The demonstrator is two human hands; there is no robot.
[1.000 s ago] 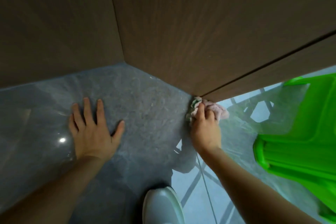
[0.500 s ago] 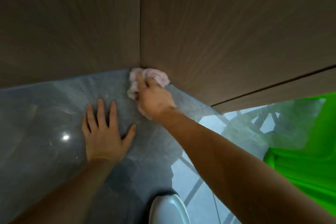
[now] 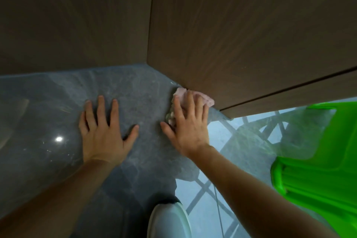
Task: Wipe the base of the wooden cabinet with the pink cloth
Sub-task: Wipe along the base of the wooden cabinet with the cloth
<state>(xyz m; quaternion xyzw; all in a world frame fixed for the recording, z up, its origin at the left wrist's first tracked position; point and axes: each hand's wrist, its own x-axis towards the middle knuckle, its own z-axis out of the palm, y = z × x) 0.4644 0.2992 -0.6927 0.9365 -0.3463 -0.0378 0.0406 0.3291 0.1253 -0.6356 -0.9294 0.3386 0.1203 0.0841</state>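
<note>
The wooden cabinet fills the top of the view, its dark brown panels meeting the floor in a corner. My right hand lies flat with spread fingers on the crumpled pink cloth, pressing it against the cabinet's bottom edge to the right of the corner. Most of the cloth is hidden under my fingers. My left hand rests palm down on the glossy grey floor, fingers apart, holding nothing.
A bright green plastic stool or bin stands at the right, close to my right forearm. A white shoe toe shows at the bottom centre. A horizontal seam runs across the right cabinet panel. Window light reflects on the floor at the right.
My right hand slid the cloth along the cabinet base from the right end to the corner, then back to the right, and has flattened out on it. My left hand stayed planted.
</note>
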